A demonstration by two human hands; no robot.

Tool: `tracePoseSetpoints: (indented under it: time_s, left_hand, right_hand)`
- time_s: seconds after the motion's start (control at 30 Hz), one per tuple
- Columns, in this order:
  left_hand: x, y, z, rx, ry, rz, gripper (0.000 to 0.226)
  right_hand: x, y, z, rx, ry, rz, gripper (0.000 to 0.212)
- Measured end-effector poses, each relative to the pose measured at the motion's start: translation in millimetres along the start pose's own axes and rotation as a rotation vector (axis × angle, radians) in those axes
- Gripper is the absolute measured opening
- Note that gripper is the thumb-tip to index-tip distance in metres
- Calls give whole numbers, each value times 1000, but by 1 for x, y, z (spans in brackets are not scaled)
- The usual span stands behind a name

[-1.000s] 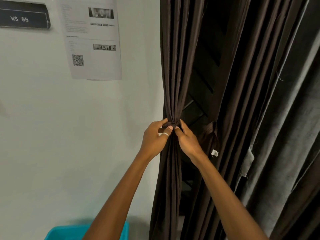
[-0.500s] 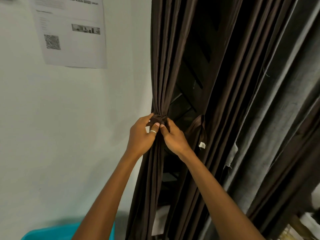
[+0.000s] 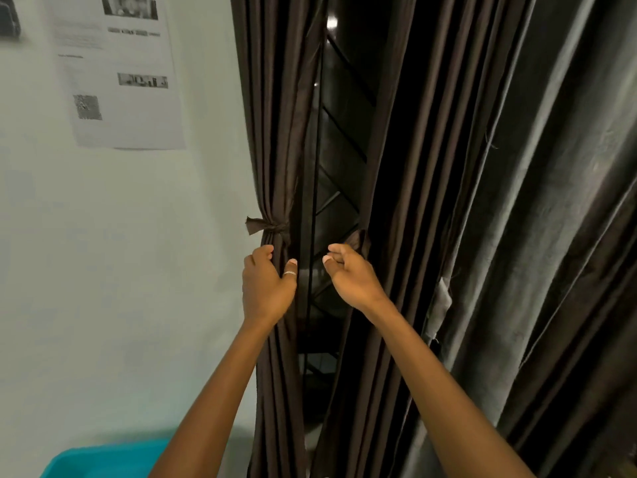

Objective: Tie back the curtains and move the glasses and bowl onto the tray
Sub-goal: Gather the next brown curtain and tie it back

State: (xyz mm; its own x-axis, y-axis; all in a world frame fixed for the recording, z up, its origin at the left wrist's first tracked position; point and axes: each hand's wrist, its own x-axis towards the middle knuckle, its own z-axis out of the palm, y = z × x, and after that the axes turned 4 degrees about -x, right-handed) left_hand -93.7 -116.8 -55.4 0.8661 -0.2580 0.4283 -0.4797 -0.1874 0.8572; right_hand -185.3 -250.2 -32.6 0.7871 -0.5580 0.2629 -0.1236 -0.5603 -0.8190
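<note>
A dark brown curtain (image 3: 275, 132) hangs gathered beside the white wall, cinched by a knotted fabric tie (image 3: 272, 227). Just below the knot is my left hand (image 3: 265, 288), a ring on one finger, its fingers loosely curled and gripping nothing. My right hand (image 3: 351, 274) hovers to the right of the tied bundle, fingers relaxed and empty, in front of a second brown curtain panel (image 3: 413, 201) with its own tie end (image 3: 358, 238) showing. A dark window (image 3: 337, 160) shows between the panels. No glasses, bowl or tray are in view.
A printed paper sheet (image 3: 120, 74) is stuck on the white wall (image 3: 103, 270) at the upper left. A turquoise plastic bin (image 3: 103, 460) sits at the bottom left. Grey-green curtain folds (image 3: 534, 201) fill the right side.
Both hands let go of the knot and dropped slightly below it, moving apart. The tie now stays knotted around the left curtain on its own.
</note>
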Motion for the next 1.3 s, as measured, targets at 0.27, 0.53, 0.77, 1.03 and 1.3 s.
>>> tracePoseSetpoints:
  time_s: [0.27, 0.53, 0.77, 1.03, 1.3]
  left_hand:
    - [-38, 40, 69, -13, -64, 27, 28]
    - [-16, 77, 116, 151, -46, 80, 15]
    - [24, 98, 152, 270, 191, 105, 41]
    - [57, 95, 158, 326, 52, 153, 28]
    - [6, 67, 101, 342, 253, 115, 46]
  right_hand:
    - [-6, 52, -73, -71, 215, -42, 28]
    - [-1, 69, -109, -174, 418, -81, 31]
    - [15, 66, -116, -240, 426, -126, 39]
    - [38, 56, -125, -278, 446, -132, 43]
    - [36, 62, -113, -239, 458, -96, 67]
